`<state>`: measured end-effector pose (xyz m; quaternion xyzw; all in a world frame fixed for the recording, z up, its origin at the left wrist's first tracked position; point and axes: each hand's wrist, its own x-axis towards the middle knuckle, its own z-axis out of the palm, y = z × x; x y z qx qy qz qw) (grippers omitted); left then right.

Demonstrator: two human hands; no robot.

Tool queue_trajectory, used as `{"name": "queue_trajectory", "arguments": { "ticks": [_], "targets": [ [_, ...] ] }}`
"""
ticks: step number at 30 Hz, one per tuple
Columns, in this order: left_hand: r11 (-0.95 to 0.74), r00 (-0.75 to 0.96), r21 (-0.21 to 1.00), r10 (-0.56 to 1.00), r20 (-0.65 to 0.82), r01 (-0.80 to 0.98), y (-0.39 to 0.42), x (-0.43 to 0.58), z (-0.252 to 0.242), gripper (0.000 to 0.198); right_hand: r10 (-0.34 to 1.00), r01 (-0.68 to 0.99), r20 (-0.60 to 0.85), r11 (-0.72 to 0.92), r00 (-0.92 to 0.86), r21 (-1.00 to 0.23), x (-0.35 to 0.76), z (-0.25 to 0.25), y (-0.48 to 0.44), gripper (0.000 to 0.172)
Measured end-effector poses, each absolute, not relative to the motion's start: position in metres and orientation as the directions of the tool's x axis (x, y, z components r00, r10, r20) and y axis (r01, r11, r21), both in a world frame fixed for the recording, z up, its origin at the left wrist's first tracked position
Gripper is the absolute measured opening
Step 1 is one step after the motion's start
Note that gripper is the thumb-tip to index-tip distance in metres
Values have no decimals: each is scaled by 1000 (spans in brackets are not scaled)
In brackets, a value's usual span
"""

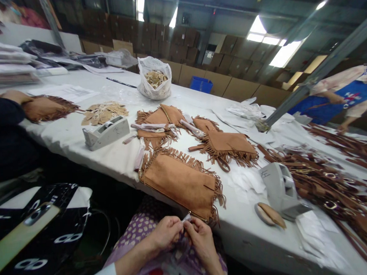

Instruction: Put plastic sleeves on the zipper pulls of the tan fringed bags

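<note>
A tan fringed bag [179, 179] lies at the table's front edge, its near corner just above my hands. My left hand [169, 232] pinches a piece of thin whitish wrapping [186, 218] beside the bag's zipper end. Close against it, my right hand [198, 235] has thumb and forefinger closed on the same wrapping. Several more fringed bags [233, 144] rest farther back, some with wrapped straps. A grey tape dispenser [107, 132] stands to the left of them, and another dispenser [281, 190] is at the right.
Brown straps with metal rings [324, 179] pile up at right, past white paper slips [318, 237]. A plastic bag of scraps [154, 79] stands at the back. A metal post [315, 73] rises at right. People sit or stand at left and right; a phone [25, 236] lies lower left.
</note>
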<state>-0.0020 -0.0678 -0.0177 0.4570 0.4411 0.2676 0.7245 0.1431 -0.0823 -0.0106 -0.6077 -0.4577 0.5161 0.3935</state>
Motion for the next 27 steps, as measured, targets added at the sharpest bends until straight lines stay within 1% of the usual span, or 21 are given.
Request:
{"name": "queue_trajectory", "arguments": {
  "ticks": [1,3,4,5,6,8,10,12,14,16,17,19,20,21,22,23,25,27],
  "targets": [
    [364,415,930,839,-353,55,-68,-2,-17,34,971,214,-228,-237,68,-948,144,-10,-84,41],
    [152,312,968,926,-210,201,-70,-3,-15,33,977,337,-148,-193,156,-921,148,-10,-90,41],
    [57,282,956,949,-141,287,-71,-3,-15,33,969,372,-126,-200,214,-907,149,-10,-93,41],
    [-13,263,930,960,-91,368,-72,-4,-15,32,953,372,-125,-225,274,-901,151,-9,-97,42],
    [-58,254,897,965,-62,438,-73,-5,-15,31,934,337,-147,-260,326,-905,151,-9,-101,43],
    [-119,253,829,967,-28,546,-76,-6,-16,29,903,190,-226,-310,365,-931,148,-10,-108,51],
    [-178,277,769,961,1,614,-79,-7,-16,28,891,5,-310,-331,331,-944,139,-12,-111,62],
    [-225,311,728,950,17,648,-82,-7,-16,29,885,-166,-378,-343,272,-924,127,-14,-112,70],
    [-233,322,729,947,18,644,-84,-6,-14,29,877,-323,-420,-337,233,-884,116,-17,-111,74],
    [-174,302,800,953,-9,574,-84,-4,-11,30,872,-464,-451,-325,190,-824,108,-18,-109,73],
    [-113,285,858,958,-41,501,-84,-3,-10,31,872,-523,-465,-328,153,-787,106,-17,-108,70],
    [86,276,957,947,-165,276,-82,-1,-10,35,870,-613,-491,-367,41,-700,107,-14,-106,59],
    [220,303,965,918,-255,144,-81,0,-10,38,865,-643,-502,-397,-22,-655,109,-12,-105,53],
    [362,356,932,869,-344,17,-79,-1,-11,40,857,-665,-509,-425,-77,-614,112,-10,-104,48],
    [498,431,862,801,-416,-94,-76,-2,-12,40,851,-684,-511,-445,-122,-578,115,-8,-102,44],
    [618,515,765,723,-461,-183,-74,-4,-13,39,847,-701,-508,-458,-156,-547,118,-7,-101,41],
    [789,667,536,576,-474,-301,-69,-9,-15,31,851,-729,-486,-461,-200,-507,124,-6,-100,35],
    [881,764,321,465,-447,-348,-67,-13,-16,19,858,-741,-459,-462,-233,-487,127,-7,-98,29]
  ]
}}
